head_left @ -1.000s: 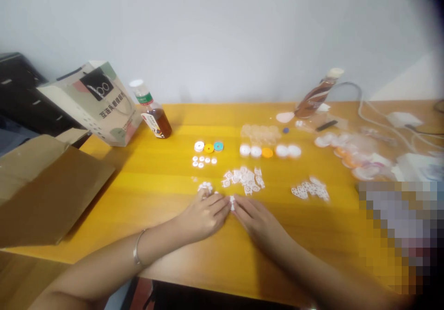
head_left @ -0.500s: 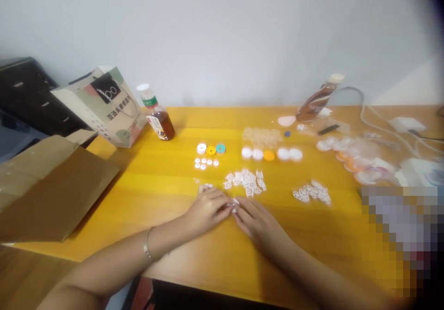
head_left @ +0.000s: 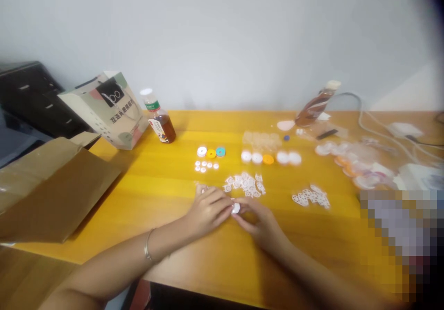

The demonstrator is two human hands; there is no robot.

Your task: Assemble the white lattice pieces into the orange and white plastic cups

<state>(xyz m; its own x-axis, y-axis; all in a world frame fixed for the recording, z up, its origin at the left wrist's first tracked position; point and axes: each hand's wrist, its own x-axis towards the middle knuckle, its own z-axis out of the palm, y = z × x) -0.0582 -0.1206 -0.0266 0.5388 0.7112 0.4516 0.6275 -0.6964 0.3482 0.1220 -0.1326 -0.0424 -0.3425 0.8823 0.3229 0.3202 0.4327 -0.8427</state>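
Between my two hands is a small white plastic piece [head_left: 236, 208], too blurred to make out fully. My left hand [head_left: 211, 207] pinches its left side, with the other fingers curled. On its right side, the thumb and forefinger of my right hand [head_left: 258, 217] grip it. Just beyond lies a loose pile of white openwork plastic parts [head_left: 244, 183]. Farther right is a second group of flat white openwork pieces [head_left: 310, 196]. Several small white discs [head_left: 203, 166] lie behind my left hand, below a white, a yellow and a teal ring [head_left: 220, 152].
Clear round pieces [head_left: 262, 140] and a row of white discs with an orange one [head_left: 268, 159] lie farther back. A drink bottle [head_left: 162, 125] and paper bag [head_left: 114, 116] stand left, near a cardboard box [head_left: 52, 190]. Another bottle [head_left: 312, 108], cables and bagged parts [head_left: 360, 162] occupy the right.
My right hand has turned slightly, its thumb and forefinger more apart, and more of the white piece shows between my hands. The whole view has shifted a little.
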